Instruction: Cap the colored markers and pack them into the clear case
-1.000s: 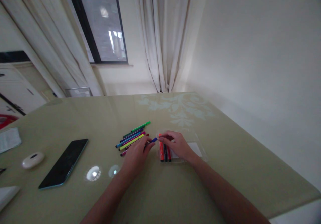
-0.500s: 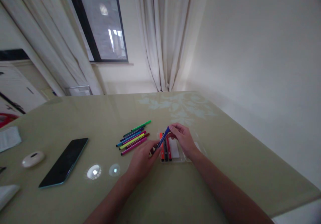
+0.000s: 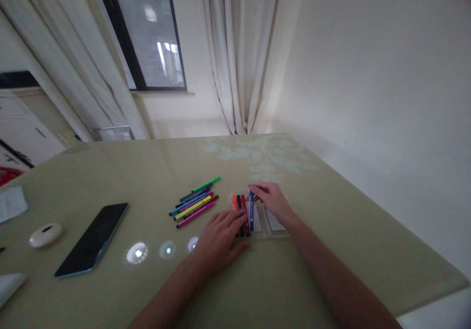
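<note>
My right hand [image 3: 270,199] pinches the top end of a blue marker [image 3: 251,213], which stands lengthwise over a clear plastic case [image 3: 267,233]. Left of it in the case lie an orange marker [image 3: 234,201], a black marker [image 3: 239,203] and a red marker [image 3: 247,221], side by side. My left hand [image 3: 224,231] rests with outstretched fingers over the lower part of these markers, hiding some of them. To its left, a loose pile of markers [image 3: 195,206] in several colours lies on the table, a green marker [image 3: 206,184] at its far side.
On the left of the table [image 3: 147,172] lie a dark phone [image 3: 93,238], a white rounded case [image 3: 46,234] and a pale cloth or tissue [image 3: 13,206]. A white object [image 3: 11,285] sits at the left edge. A wall [image 3: 386,98] borders the right side.
The blue marker has turned from slanted to nearly parallel with those in the case and lowered there. My left hand has let go of it and spread over the other markers.
</note>
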Motion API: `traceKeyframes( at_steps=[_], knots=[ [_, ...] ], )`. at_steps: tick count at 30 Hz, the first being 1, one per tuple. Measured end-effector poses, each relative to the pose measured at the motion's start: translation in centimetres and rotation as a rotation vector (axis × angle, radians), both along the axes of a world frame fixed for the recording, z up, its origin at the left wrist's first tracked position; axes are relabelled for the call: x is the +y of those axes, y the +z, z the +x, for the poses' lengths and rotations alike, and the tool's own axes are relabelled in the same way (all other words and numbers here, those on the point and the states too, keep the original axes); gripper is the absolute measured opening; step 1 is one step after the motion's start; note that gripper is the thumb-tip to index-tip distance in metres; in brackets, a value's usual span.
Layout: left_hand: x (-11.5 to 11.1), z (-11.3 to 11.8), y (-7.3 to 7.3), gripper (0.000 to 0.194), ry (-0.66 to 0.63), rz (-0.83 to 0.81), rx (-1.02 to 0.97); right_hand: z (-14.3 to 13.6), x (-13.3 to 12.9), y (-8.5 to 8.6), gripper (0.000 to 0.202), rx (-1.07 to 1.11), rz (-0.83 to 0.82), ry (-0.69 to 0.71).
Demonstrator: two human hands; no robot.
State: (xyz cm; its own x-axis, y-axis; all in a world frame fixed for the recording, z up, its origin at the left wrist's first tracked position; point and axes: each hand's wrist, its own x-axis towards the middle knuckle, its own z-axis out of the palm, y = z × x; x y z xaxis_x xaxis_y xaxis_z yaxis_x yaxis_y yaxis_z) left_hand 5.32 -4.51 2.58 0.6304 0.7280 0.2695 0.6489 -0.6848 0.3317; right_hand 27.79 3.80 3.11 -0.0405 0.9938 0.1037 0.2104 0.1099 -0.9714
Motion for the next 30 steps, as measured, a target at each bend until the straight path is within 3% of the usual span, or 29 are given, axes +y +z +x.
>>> traceKeyframes(
  at_steps=[3,7,13,16,23,25,28,30],
  knots=[
    [0.2,-0.1,0.0,0.061,0.033,0.013,0.004,-0.6,-0.2,-0.7,0.027,-0.129,0.006,0.065],
    [0.1,0.0,0.0,0.058,0.036,0.031,0.043,-1.0,-0.3,-1.1,0.021,-0.196,0.065,0.031],
    [0.0,0.3,0.1,0.048,0.032,0.029,0.090,-1.5,-0.9,-0.6,0.004,-0.529,0.199,0.014],
    [0.0,0.4,0.0,0.047,0.043,0.018,0.071,-1.6,-1.2,-0.3,0.009,-0.660,0.260,0.065],
    [0.6,-0.1,-0.2,0.040,0.038,0.049,-0.030,-1.1,-1.0,-0.5,0.009,-0.601,0.265,0.081],
    [1.3,-1.0,-0.1,0.030,0.147,0.084,-0.066,-1.1,-1.0,-0.5,0.009,-0.612,0.264,0.085],
    [2.4,-2.9,0.1,0.023,0.474,0.168,0.001,-1.2,-1.1,-0.5,0.012,-0.635,0.263,0.091],
    [2.9,-4.0,0.1,0.024,0.615,0.181,0.086,-1.3,-1.2,-0.6,0.015,-0.633,0.276,0.096]
  ],
)
